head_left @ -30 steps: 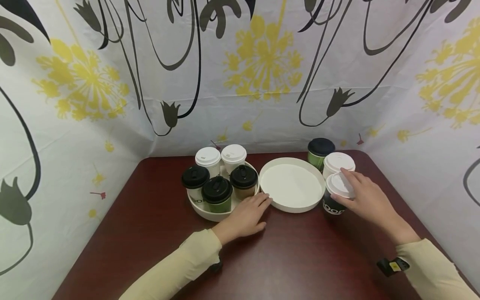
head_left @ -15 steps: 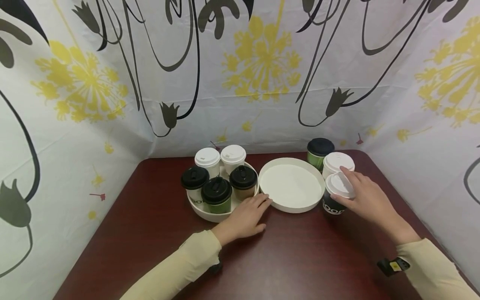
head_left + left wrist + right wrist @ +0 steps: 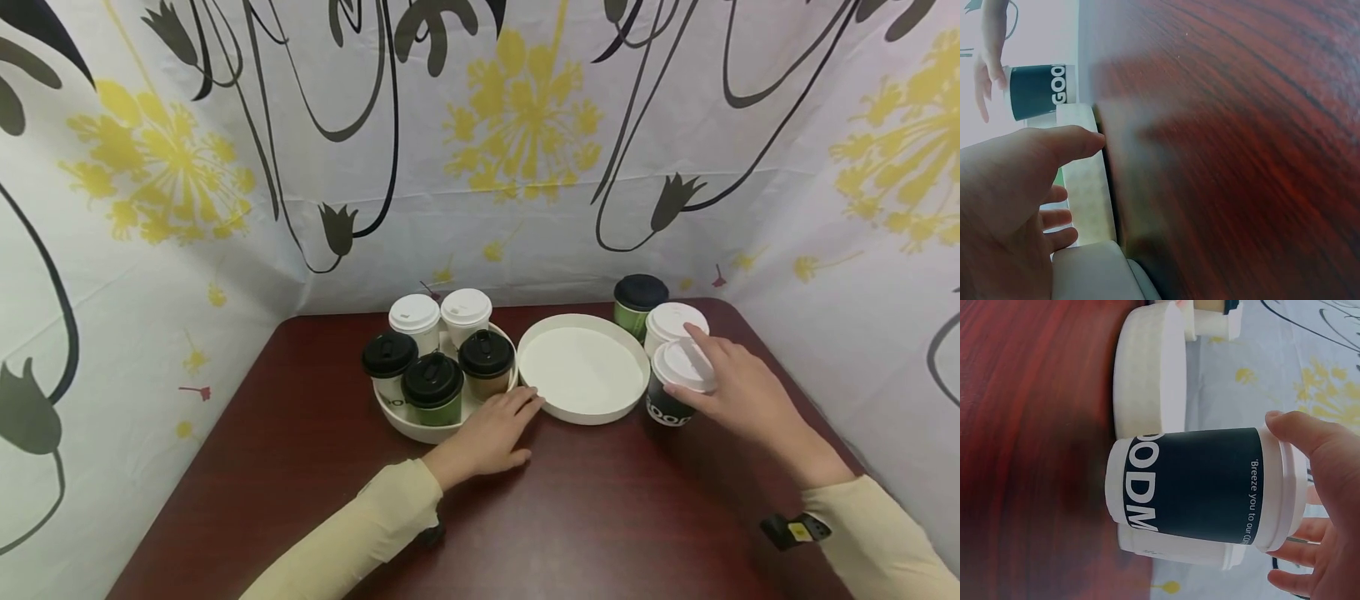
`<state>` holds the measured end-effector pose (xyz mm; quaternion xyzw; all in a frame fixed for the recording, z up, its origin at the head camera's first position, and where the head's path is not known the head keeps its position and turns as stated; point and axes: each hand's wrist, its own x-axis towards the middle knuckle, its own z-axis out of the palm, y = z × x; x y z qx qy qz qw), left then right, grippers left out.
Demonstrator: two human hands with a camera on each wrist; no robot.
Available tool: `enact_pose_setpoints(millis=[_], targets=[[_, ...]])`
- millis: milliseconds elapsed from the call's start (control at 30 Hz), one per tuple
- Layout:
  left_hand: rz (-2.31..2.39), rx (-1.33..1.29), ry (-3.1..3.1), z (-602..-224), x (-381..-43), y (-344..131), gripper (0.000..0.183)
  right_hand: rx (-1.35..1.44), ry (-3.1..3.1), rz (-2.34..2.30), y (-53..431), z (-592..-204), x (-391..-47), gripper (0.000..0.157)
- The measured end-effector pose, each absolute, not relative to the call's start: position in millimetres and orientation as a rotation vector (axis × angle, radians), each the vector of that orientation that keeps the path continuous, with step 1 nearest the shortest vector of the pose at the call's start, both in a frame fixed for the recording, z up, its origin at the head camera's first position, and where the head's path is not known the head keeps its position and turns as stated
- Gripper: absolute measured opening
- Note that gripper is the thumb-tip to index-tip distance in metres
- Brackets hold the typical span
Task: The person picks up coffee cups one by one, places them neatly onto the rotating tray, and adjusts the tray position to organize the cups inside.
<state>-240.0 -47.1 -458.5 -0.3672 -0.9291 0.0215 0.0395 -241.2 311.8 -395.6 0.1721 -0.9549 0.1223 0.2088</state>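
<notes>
Black-sleeved cup (image 3: 666, 405), right of centre, is pinched near its top by the right hand (image 3: 735, 390), angled in from lower right. Left hand (image 3: 487, 433) lies relaxed near centre.

Pale yellow sleeves (image 3: 360, 533) are worn with a black wrist device (image 3: 777, 533) bearing a yellow patch (image 3: 799, 531).

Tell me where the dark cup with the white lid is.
In the head view, the dark cup is on the right, held at its lid by the right hand, just right of the bare round tray and in front of a white cup.
</notes>
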Motion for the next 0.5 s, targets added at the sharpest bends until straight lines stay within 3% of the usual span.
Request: enact_pose_setpoints(millis=[500], targets=[[0.076, -1.136, -2.833, -458.9, -239.9, -47.5, 0.080, 0.525, -2.606, 0.379, 306.3, -367.9, -239.5, 0.096]])
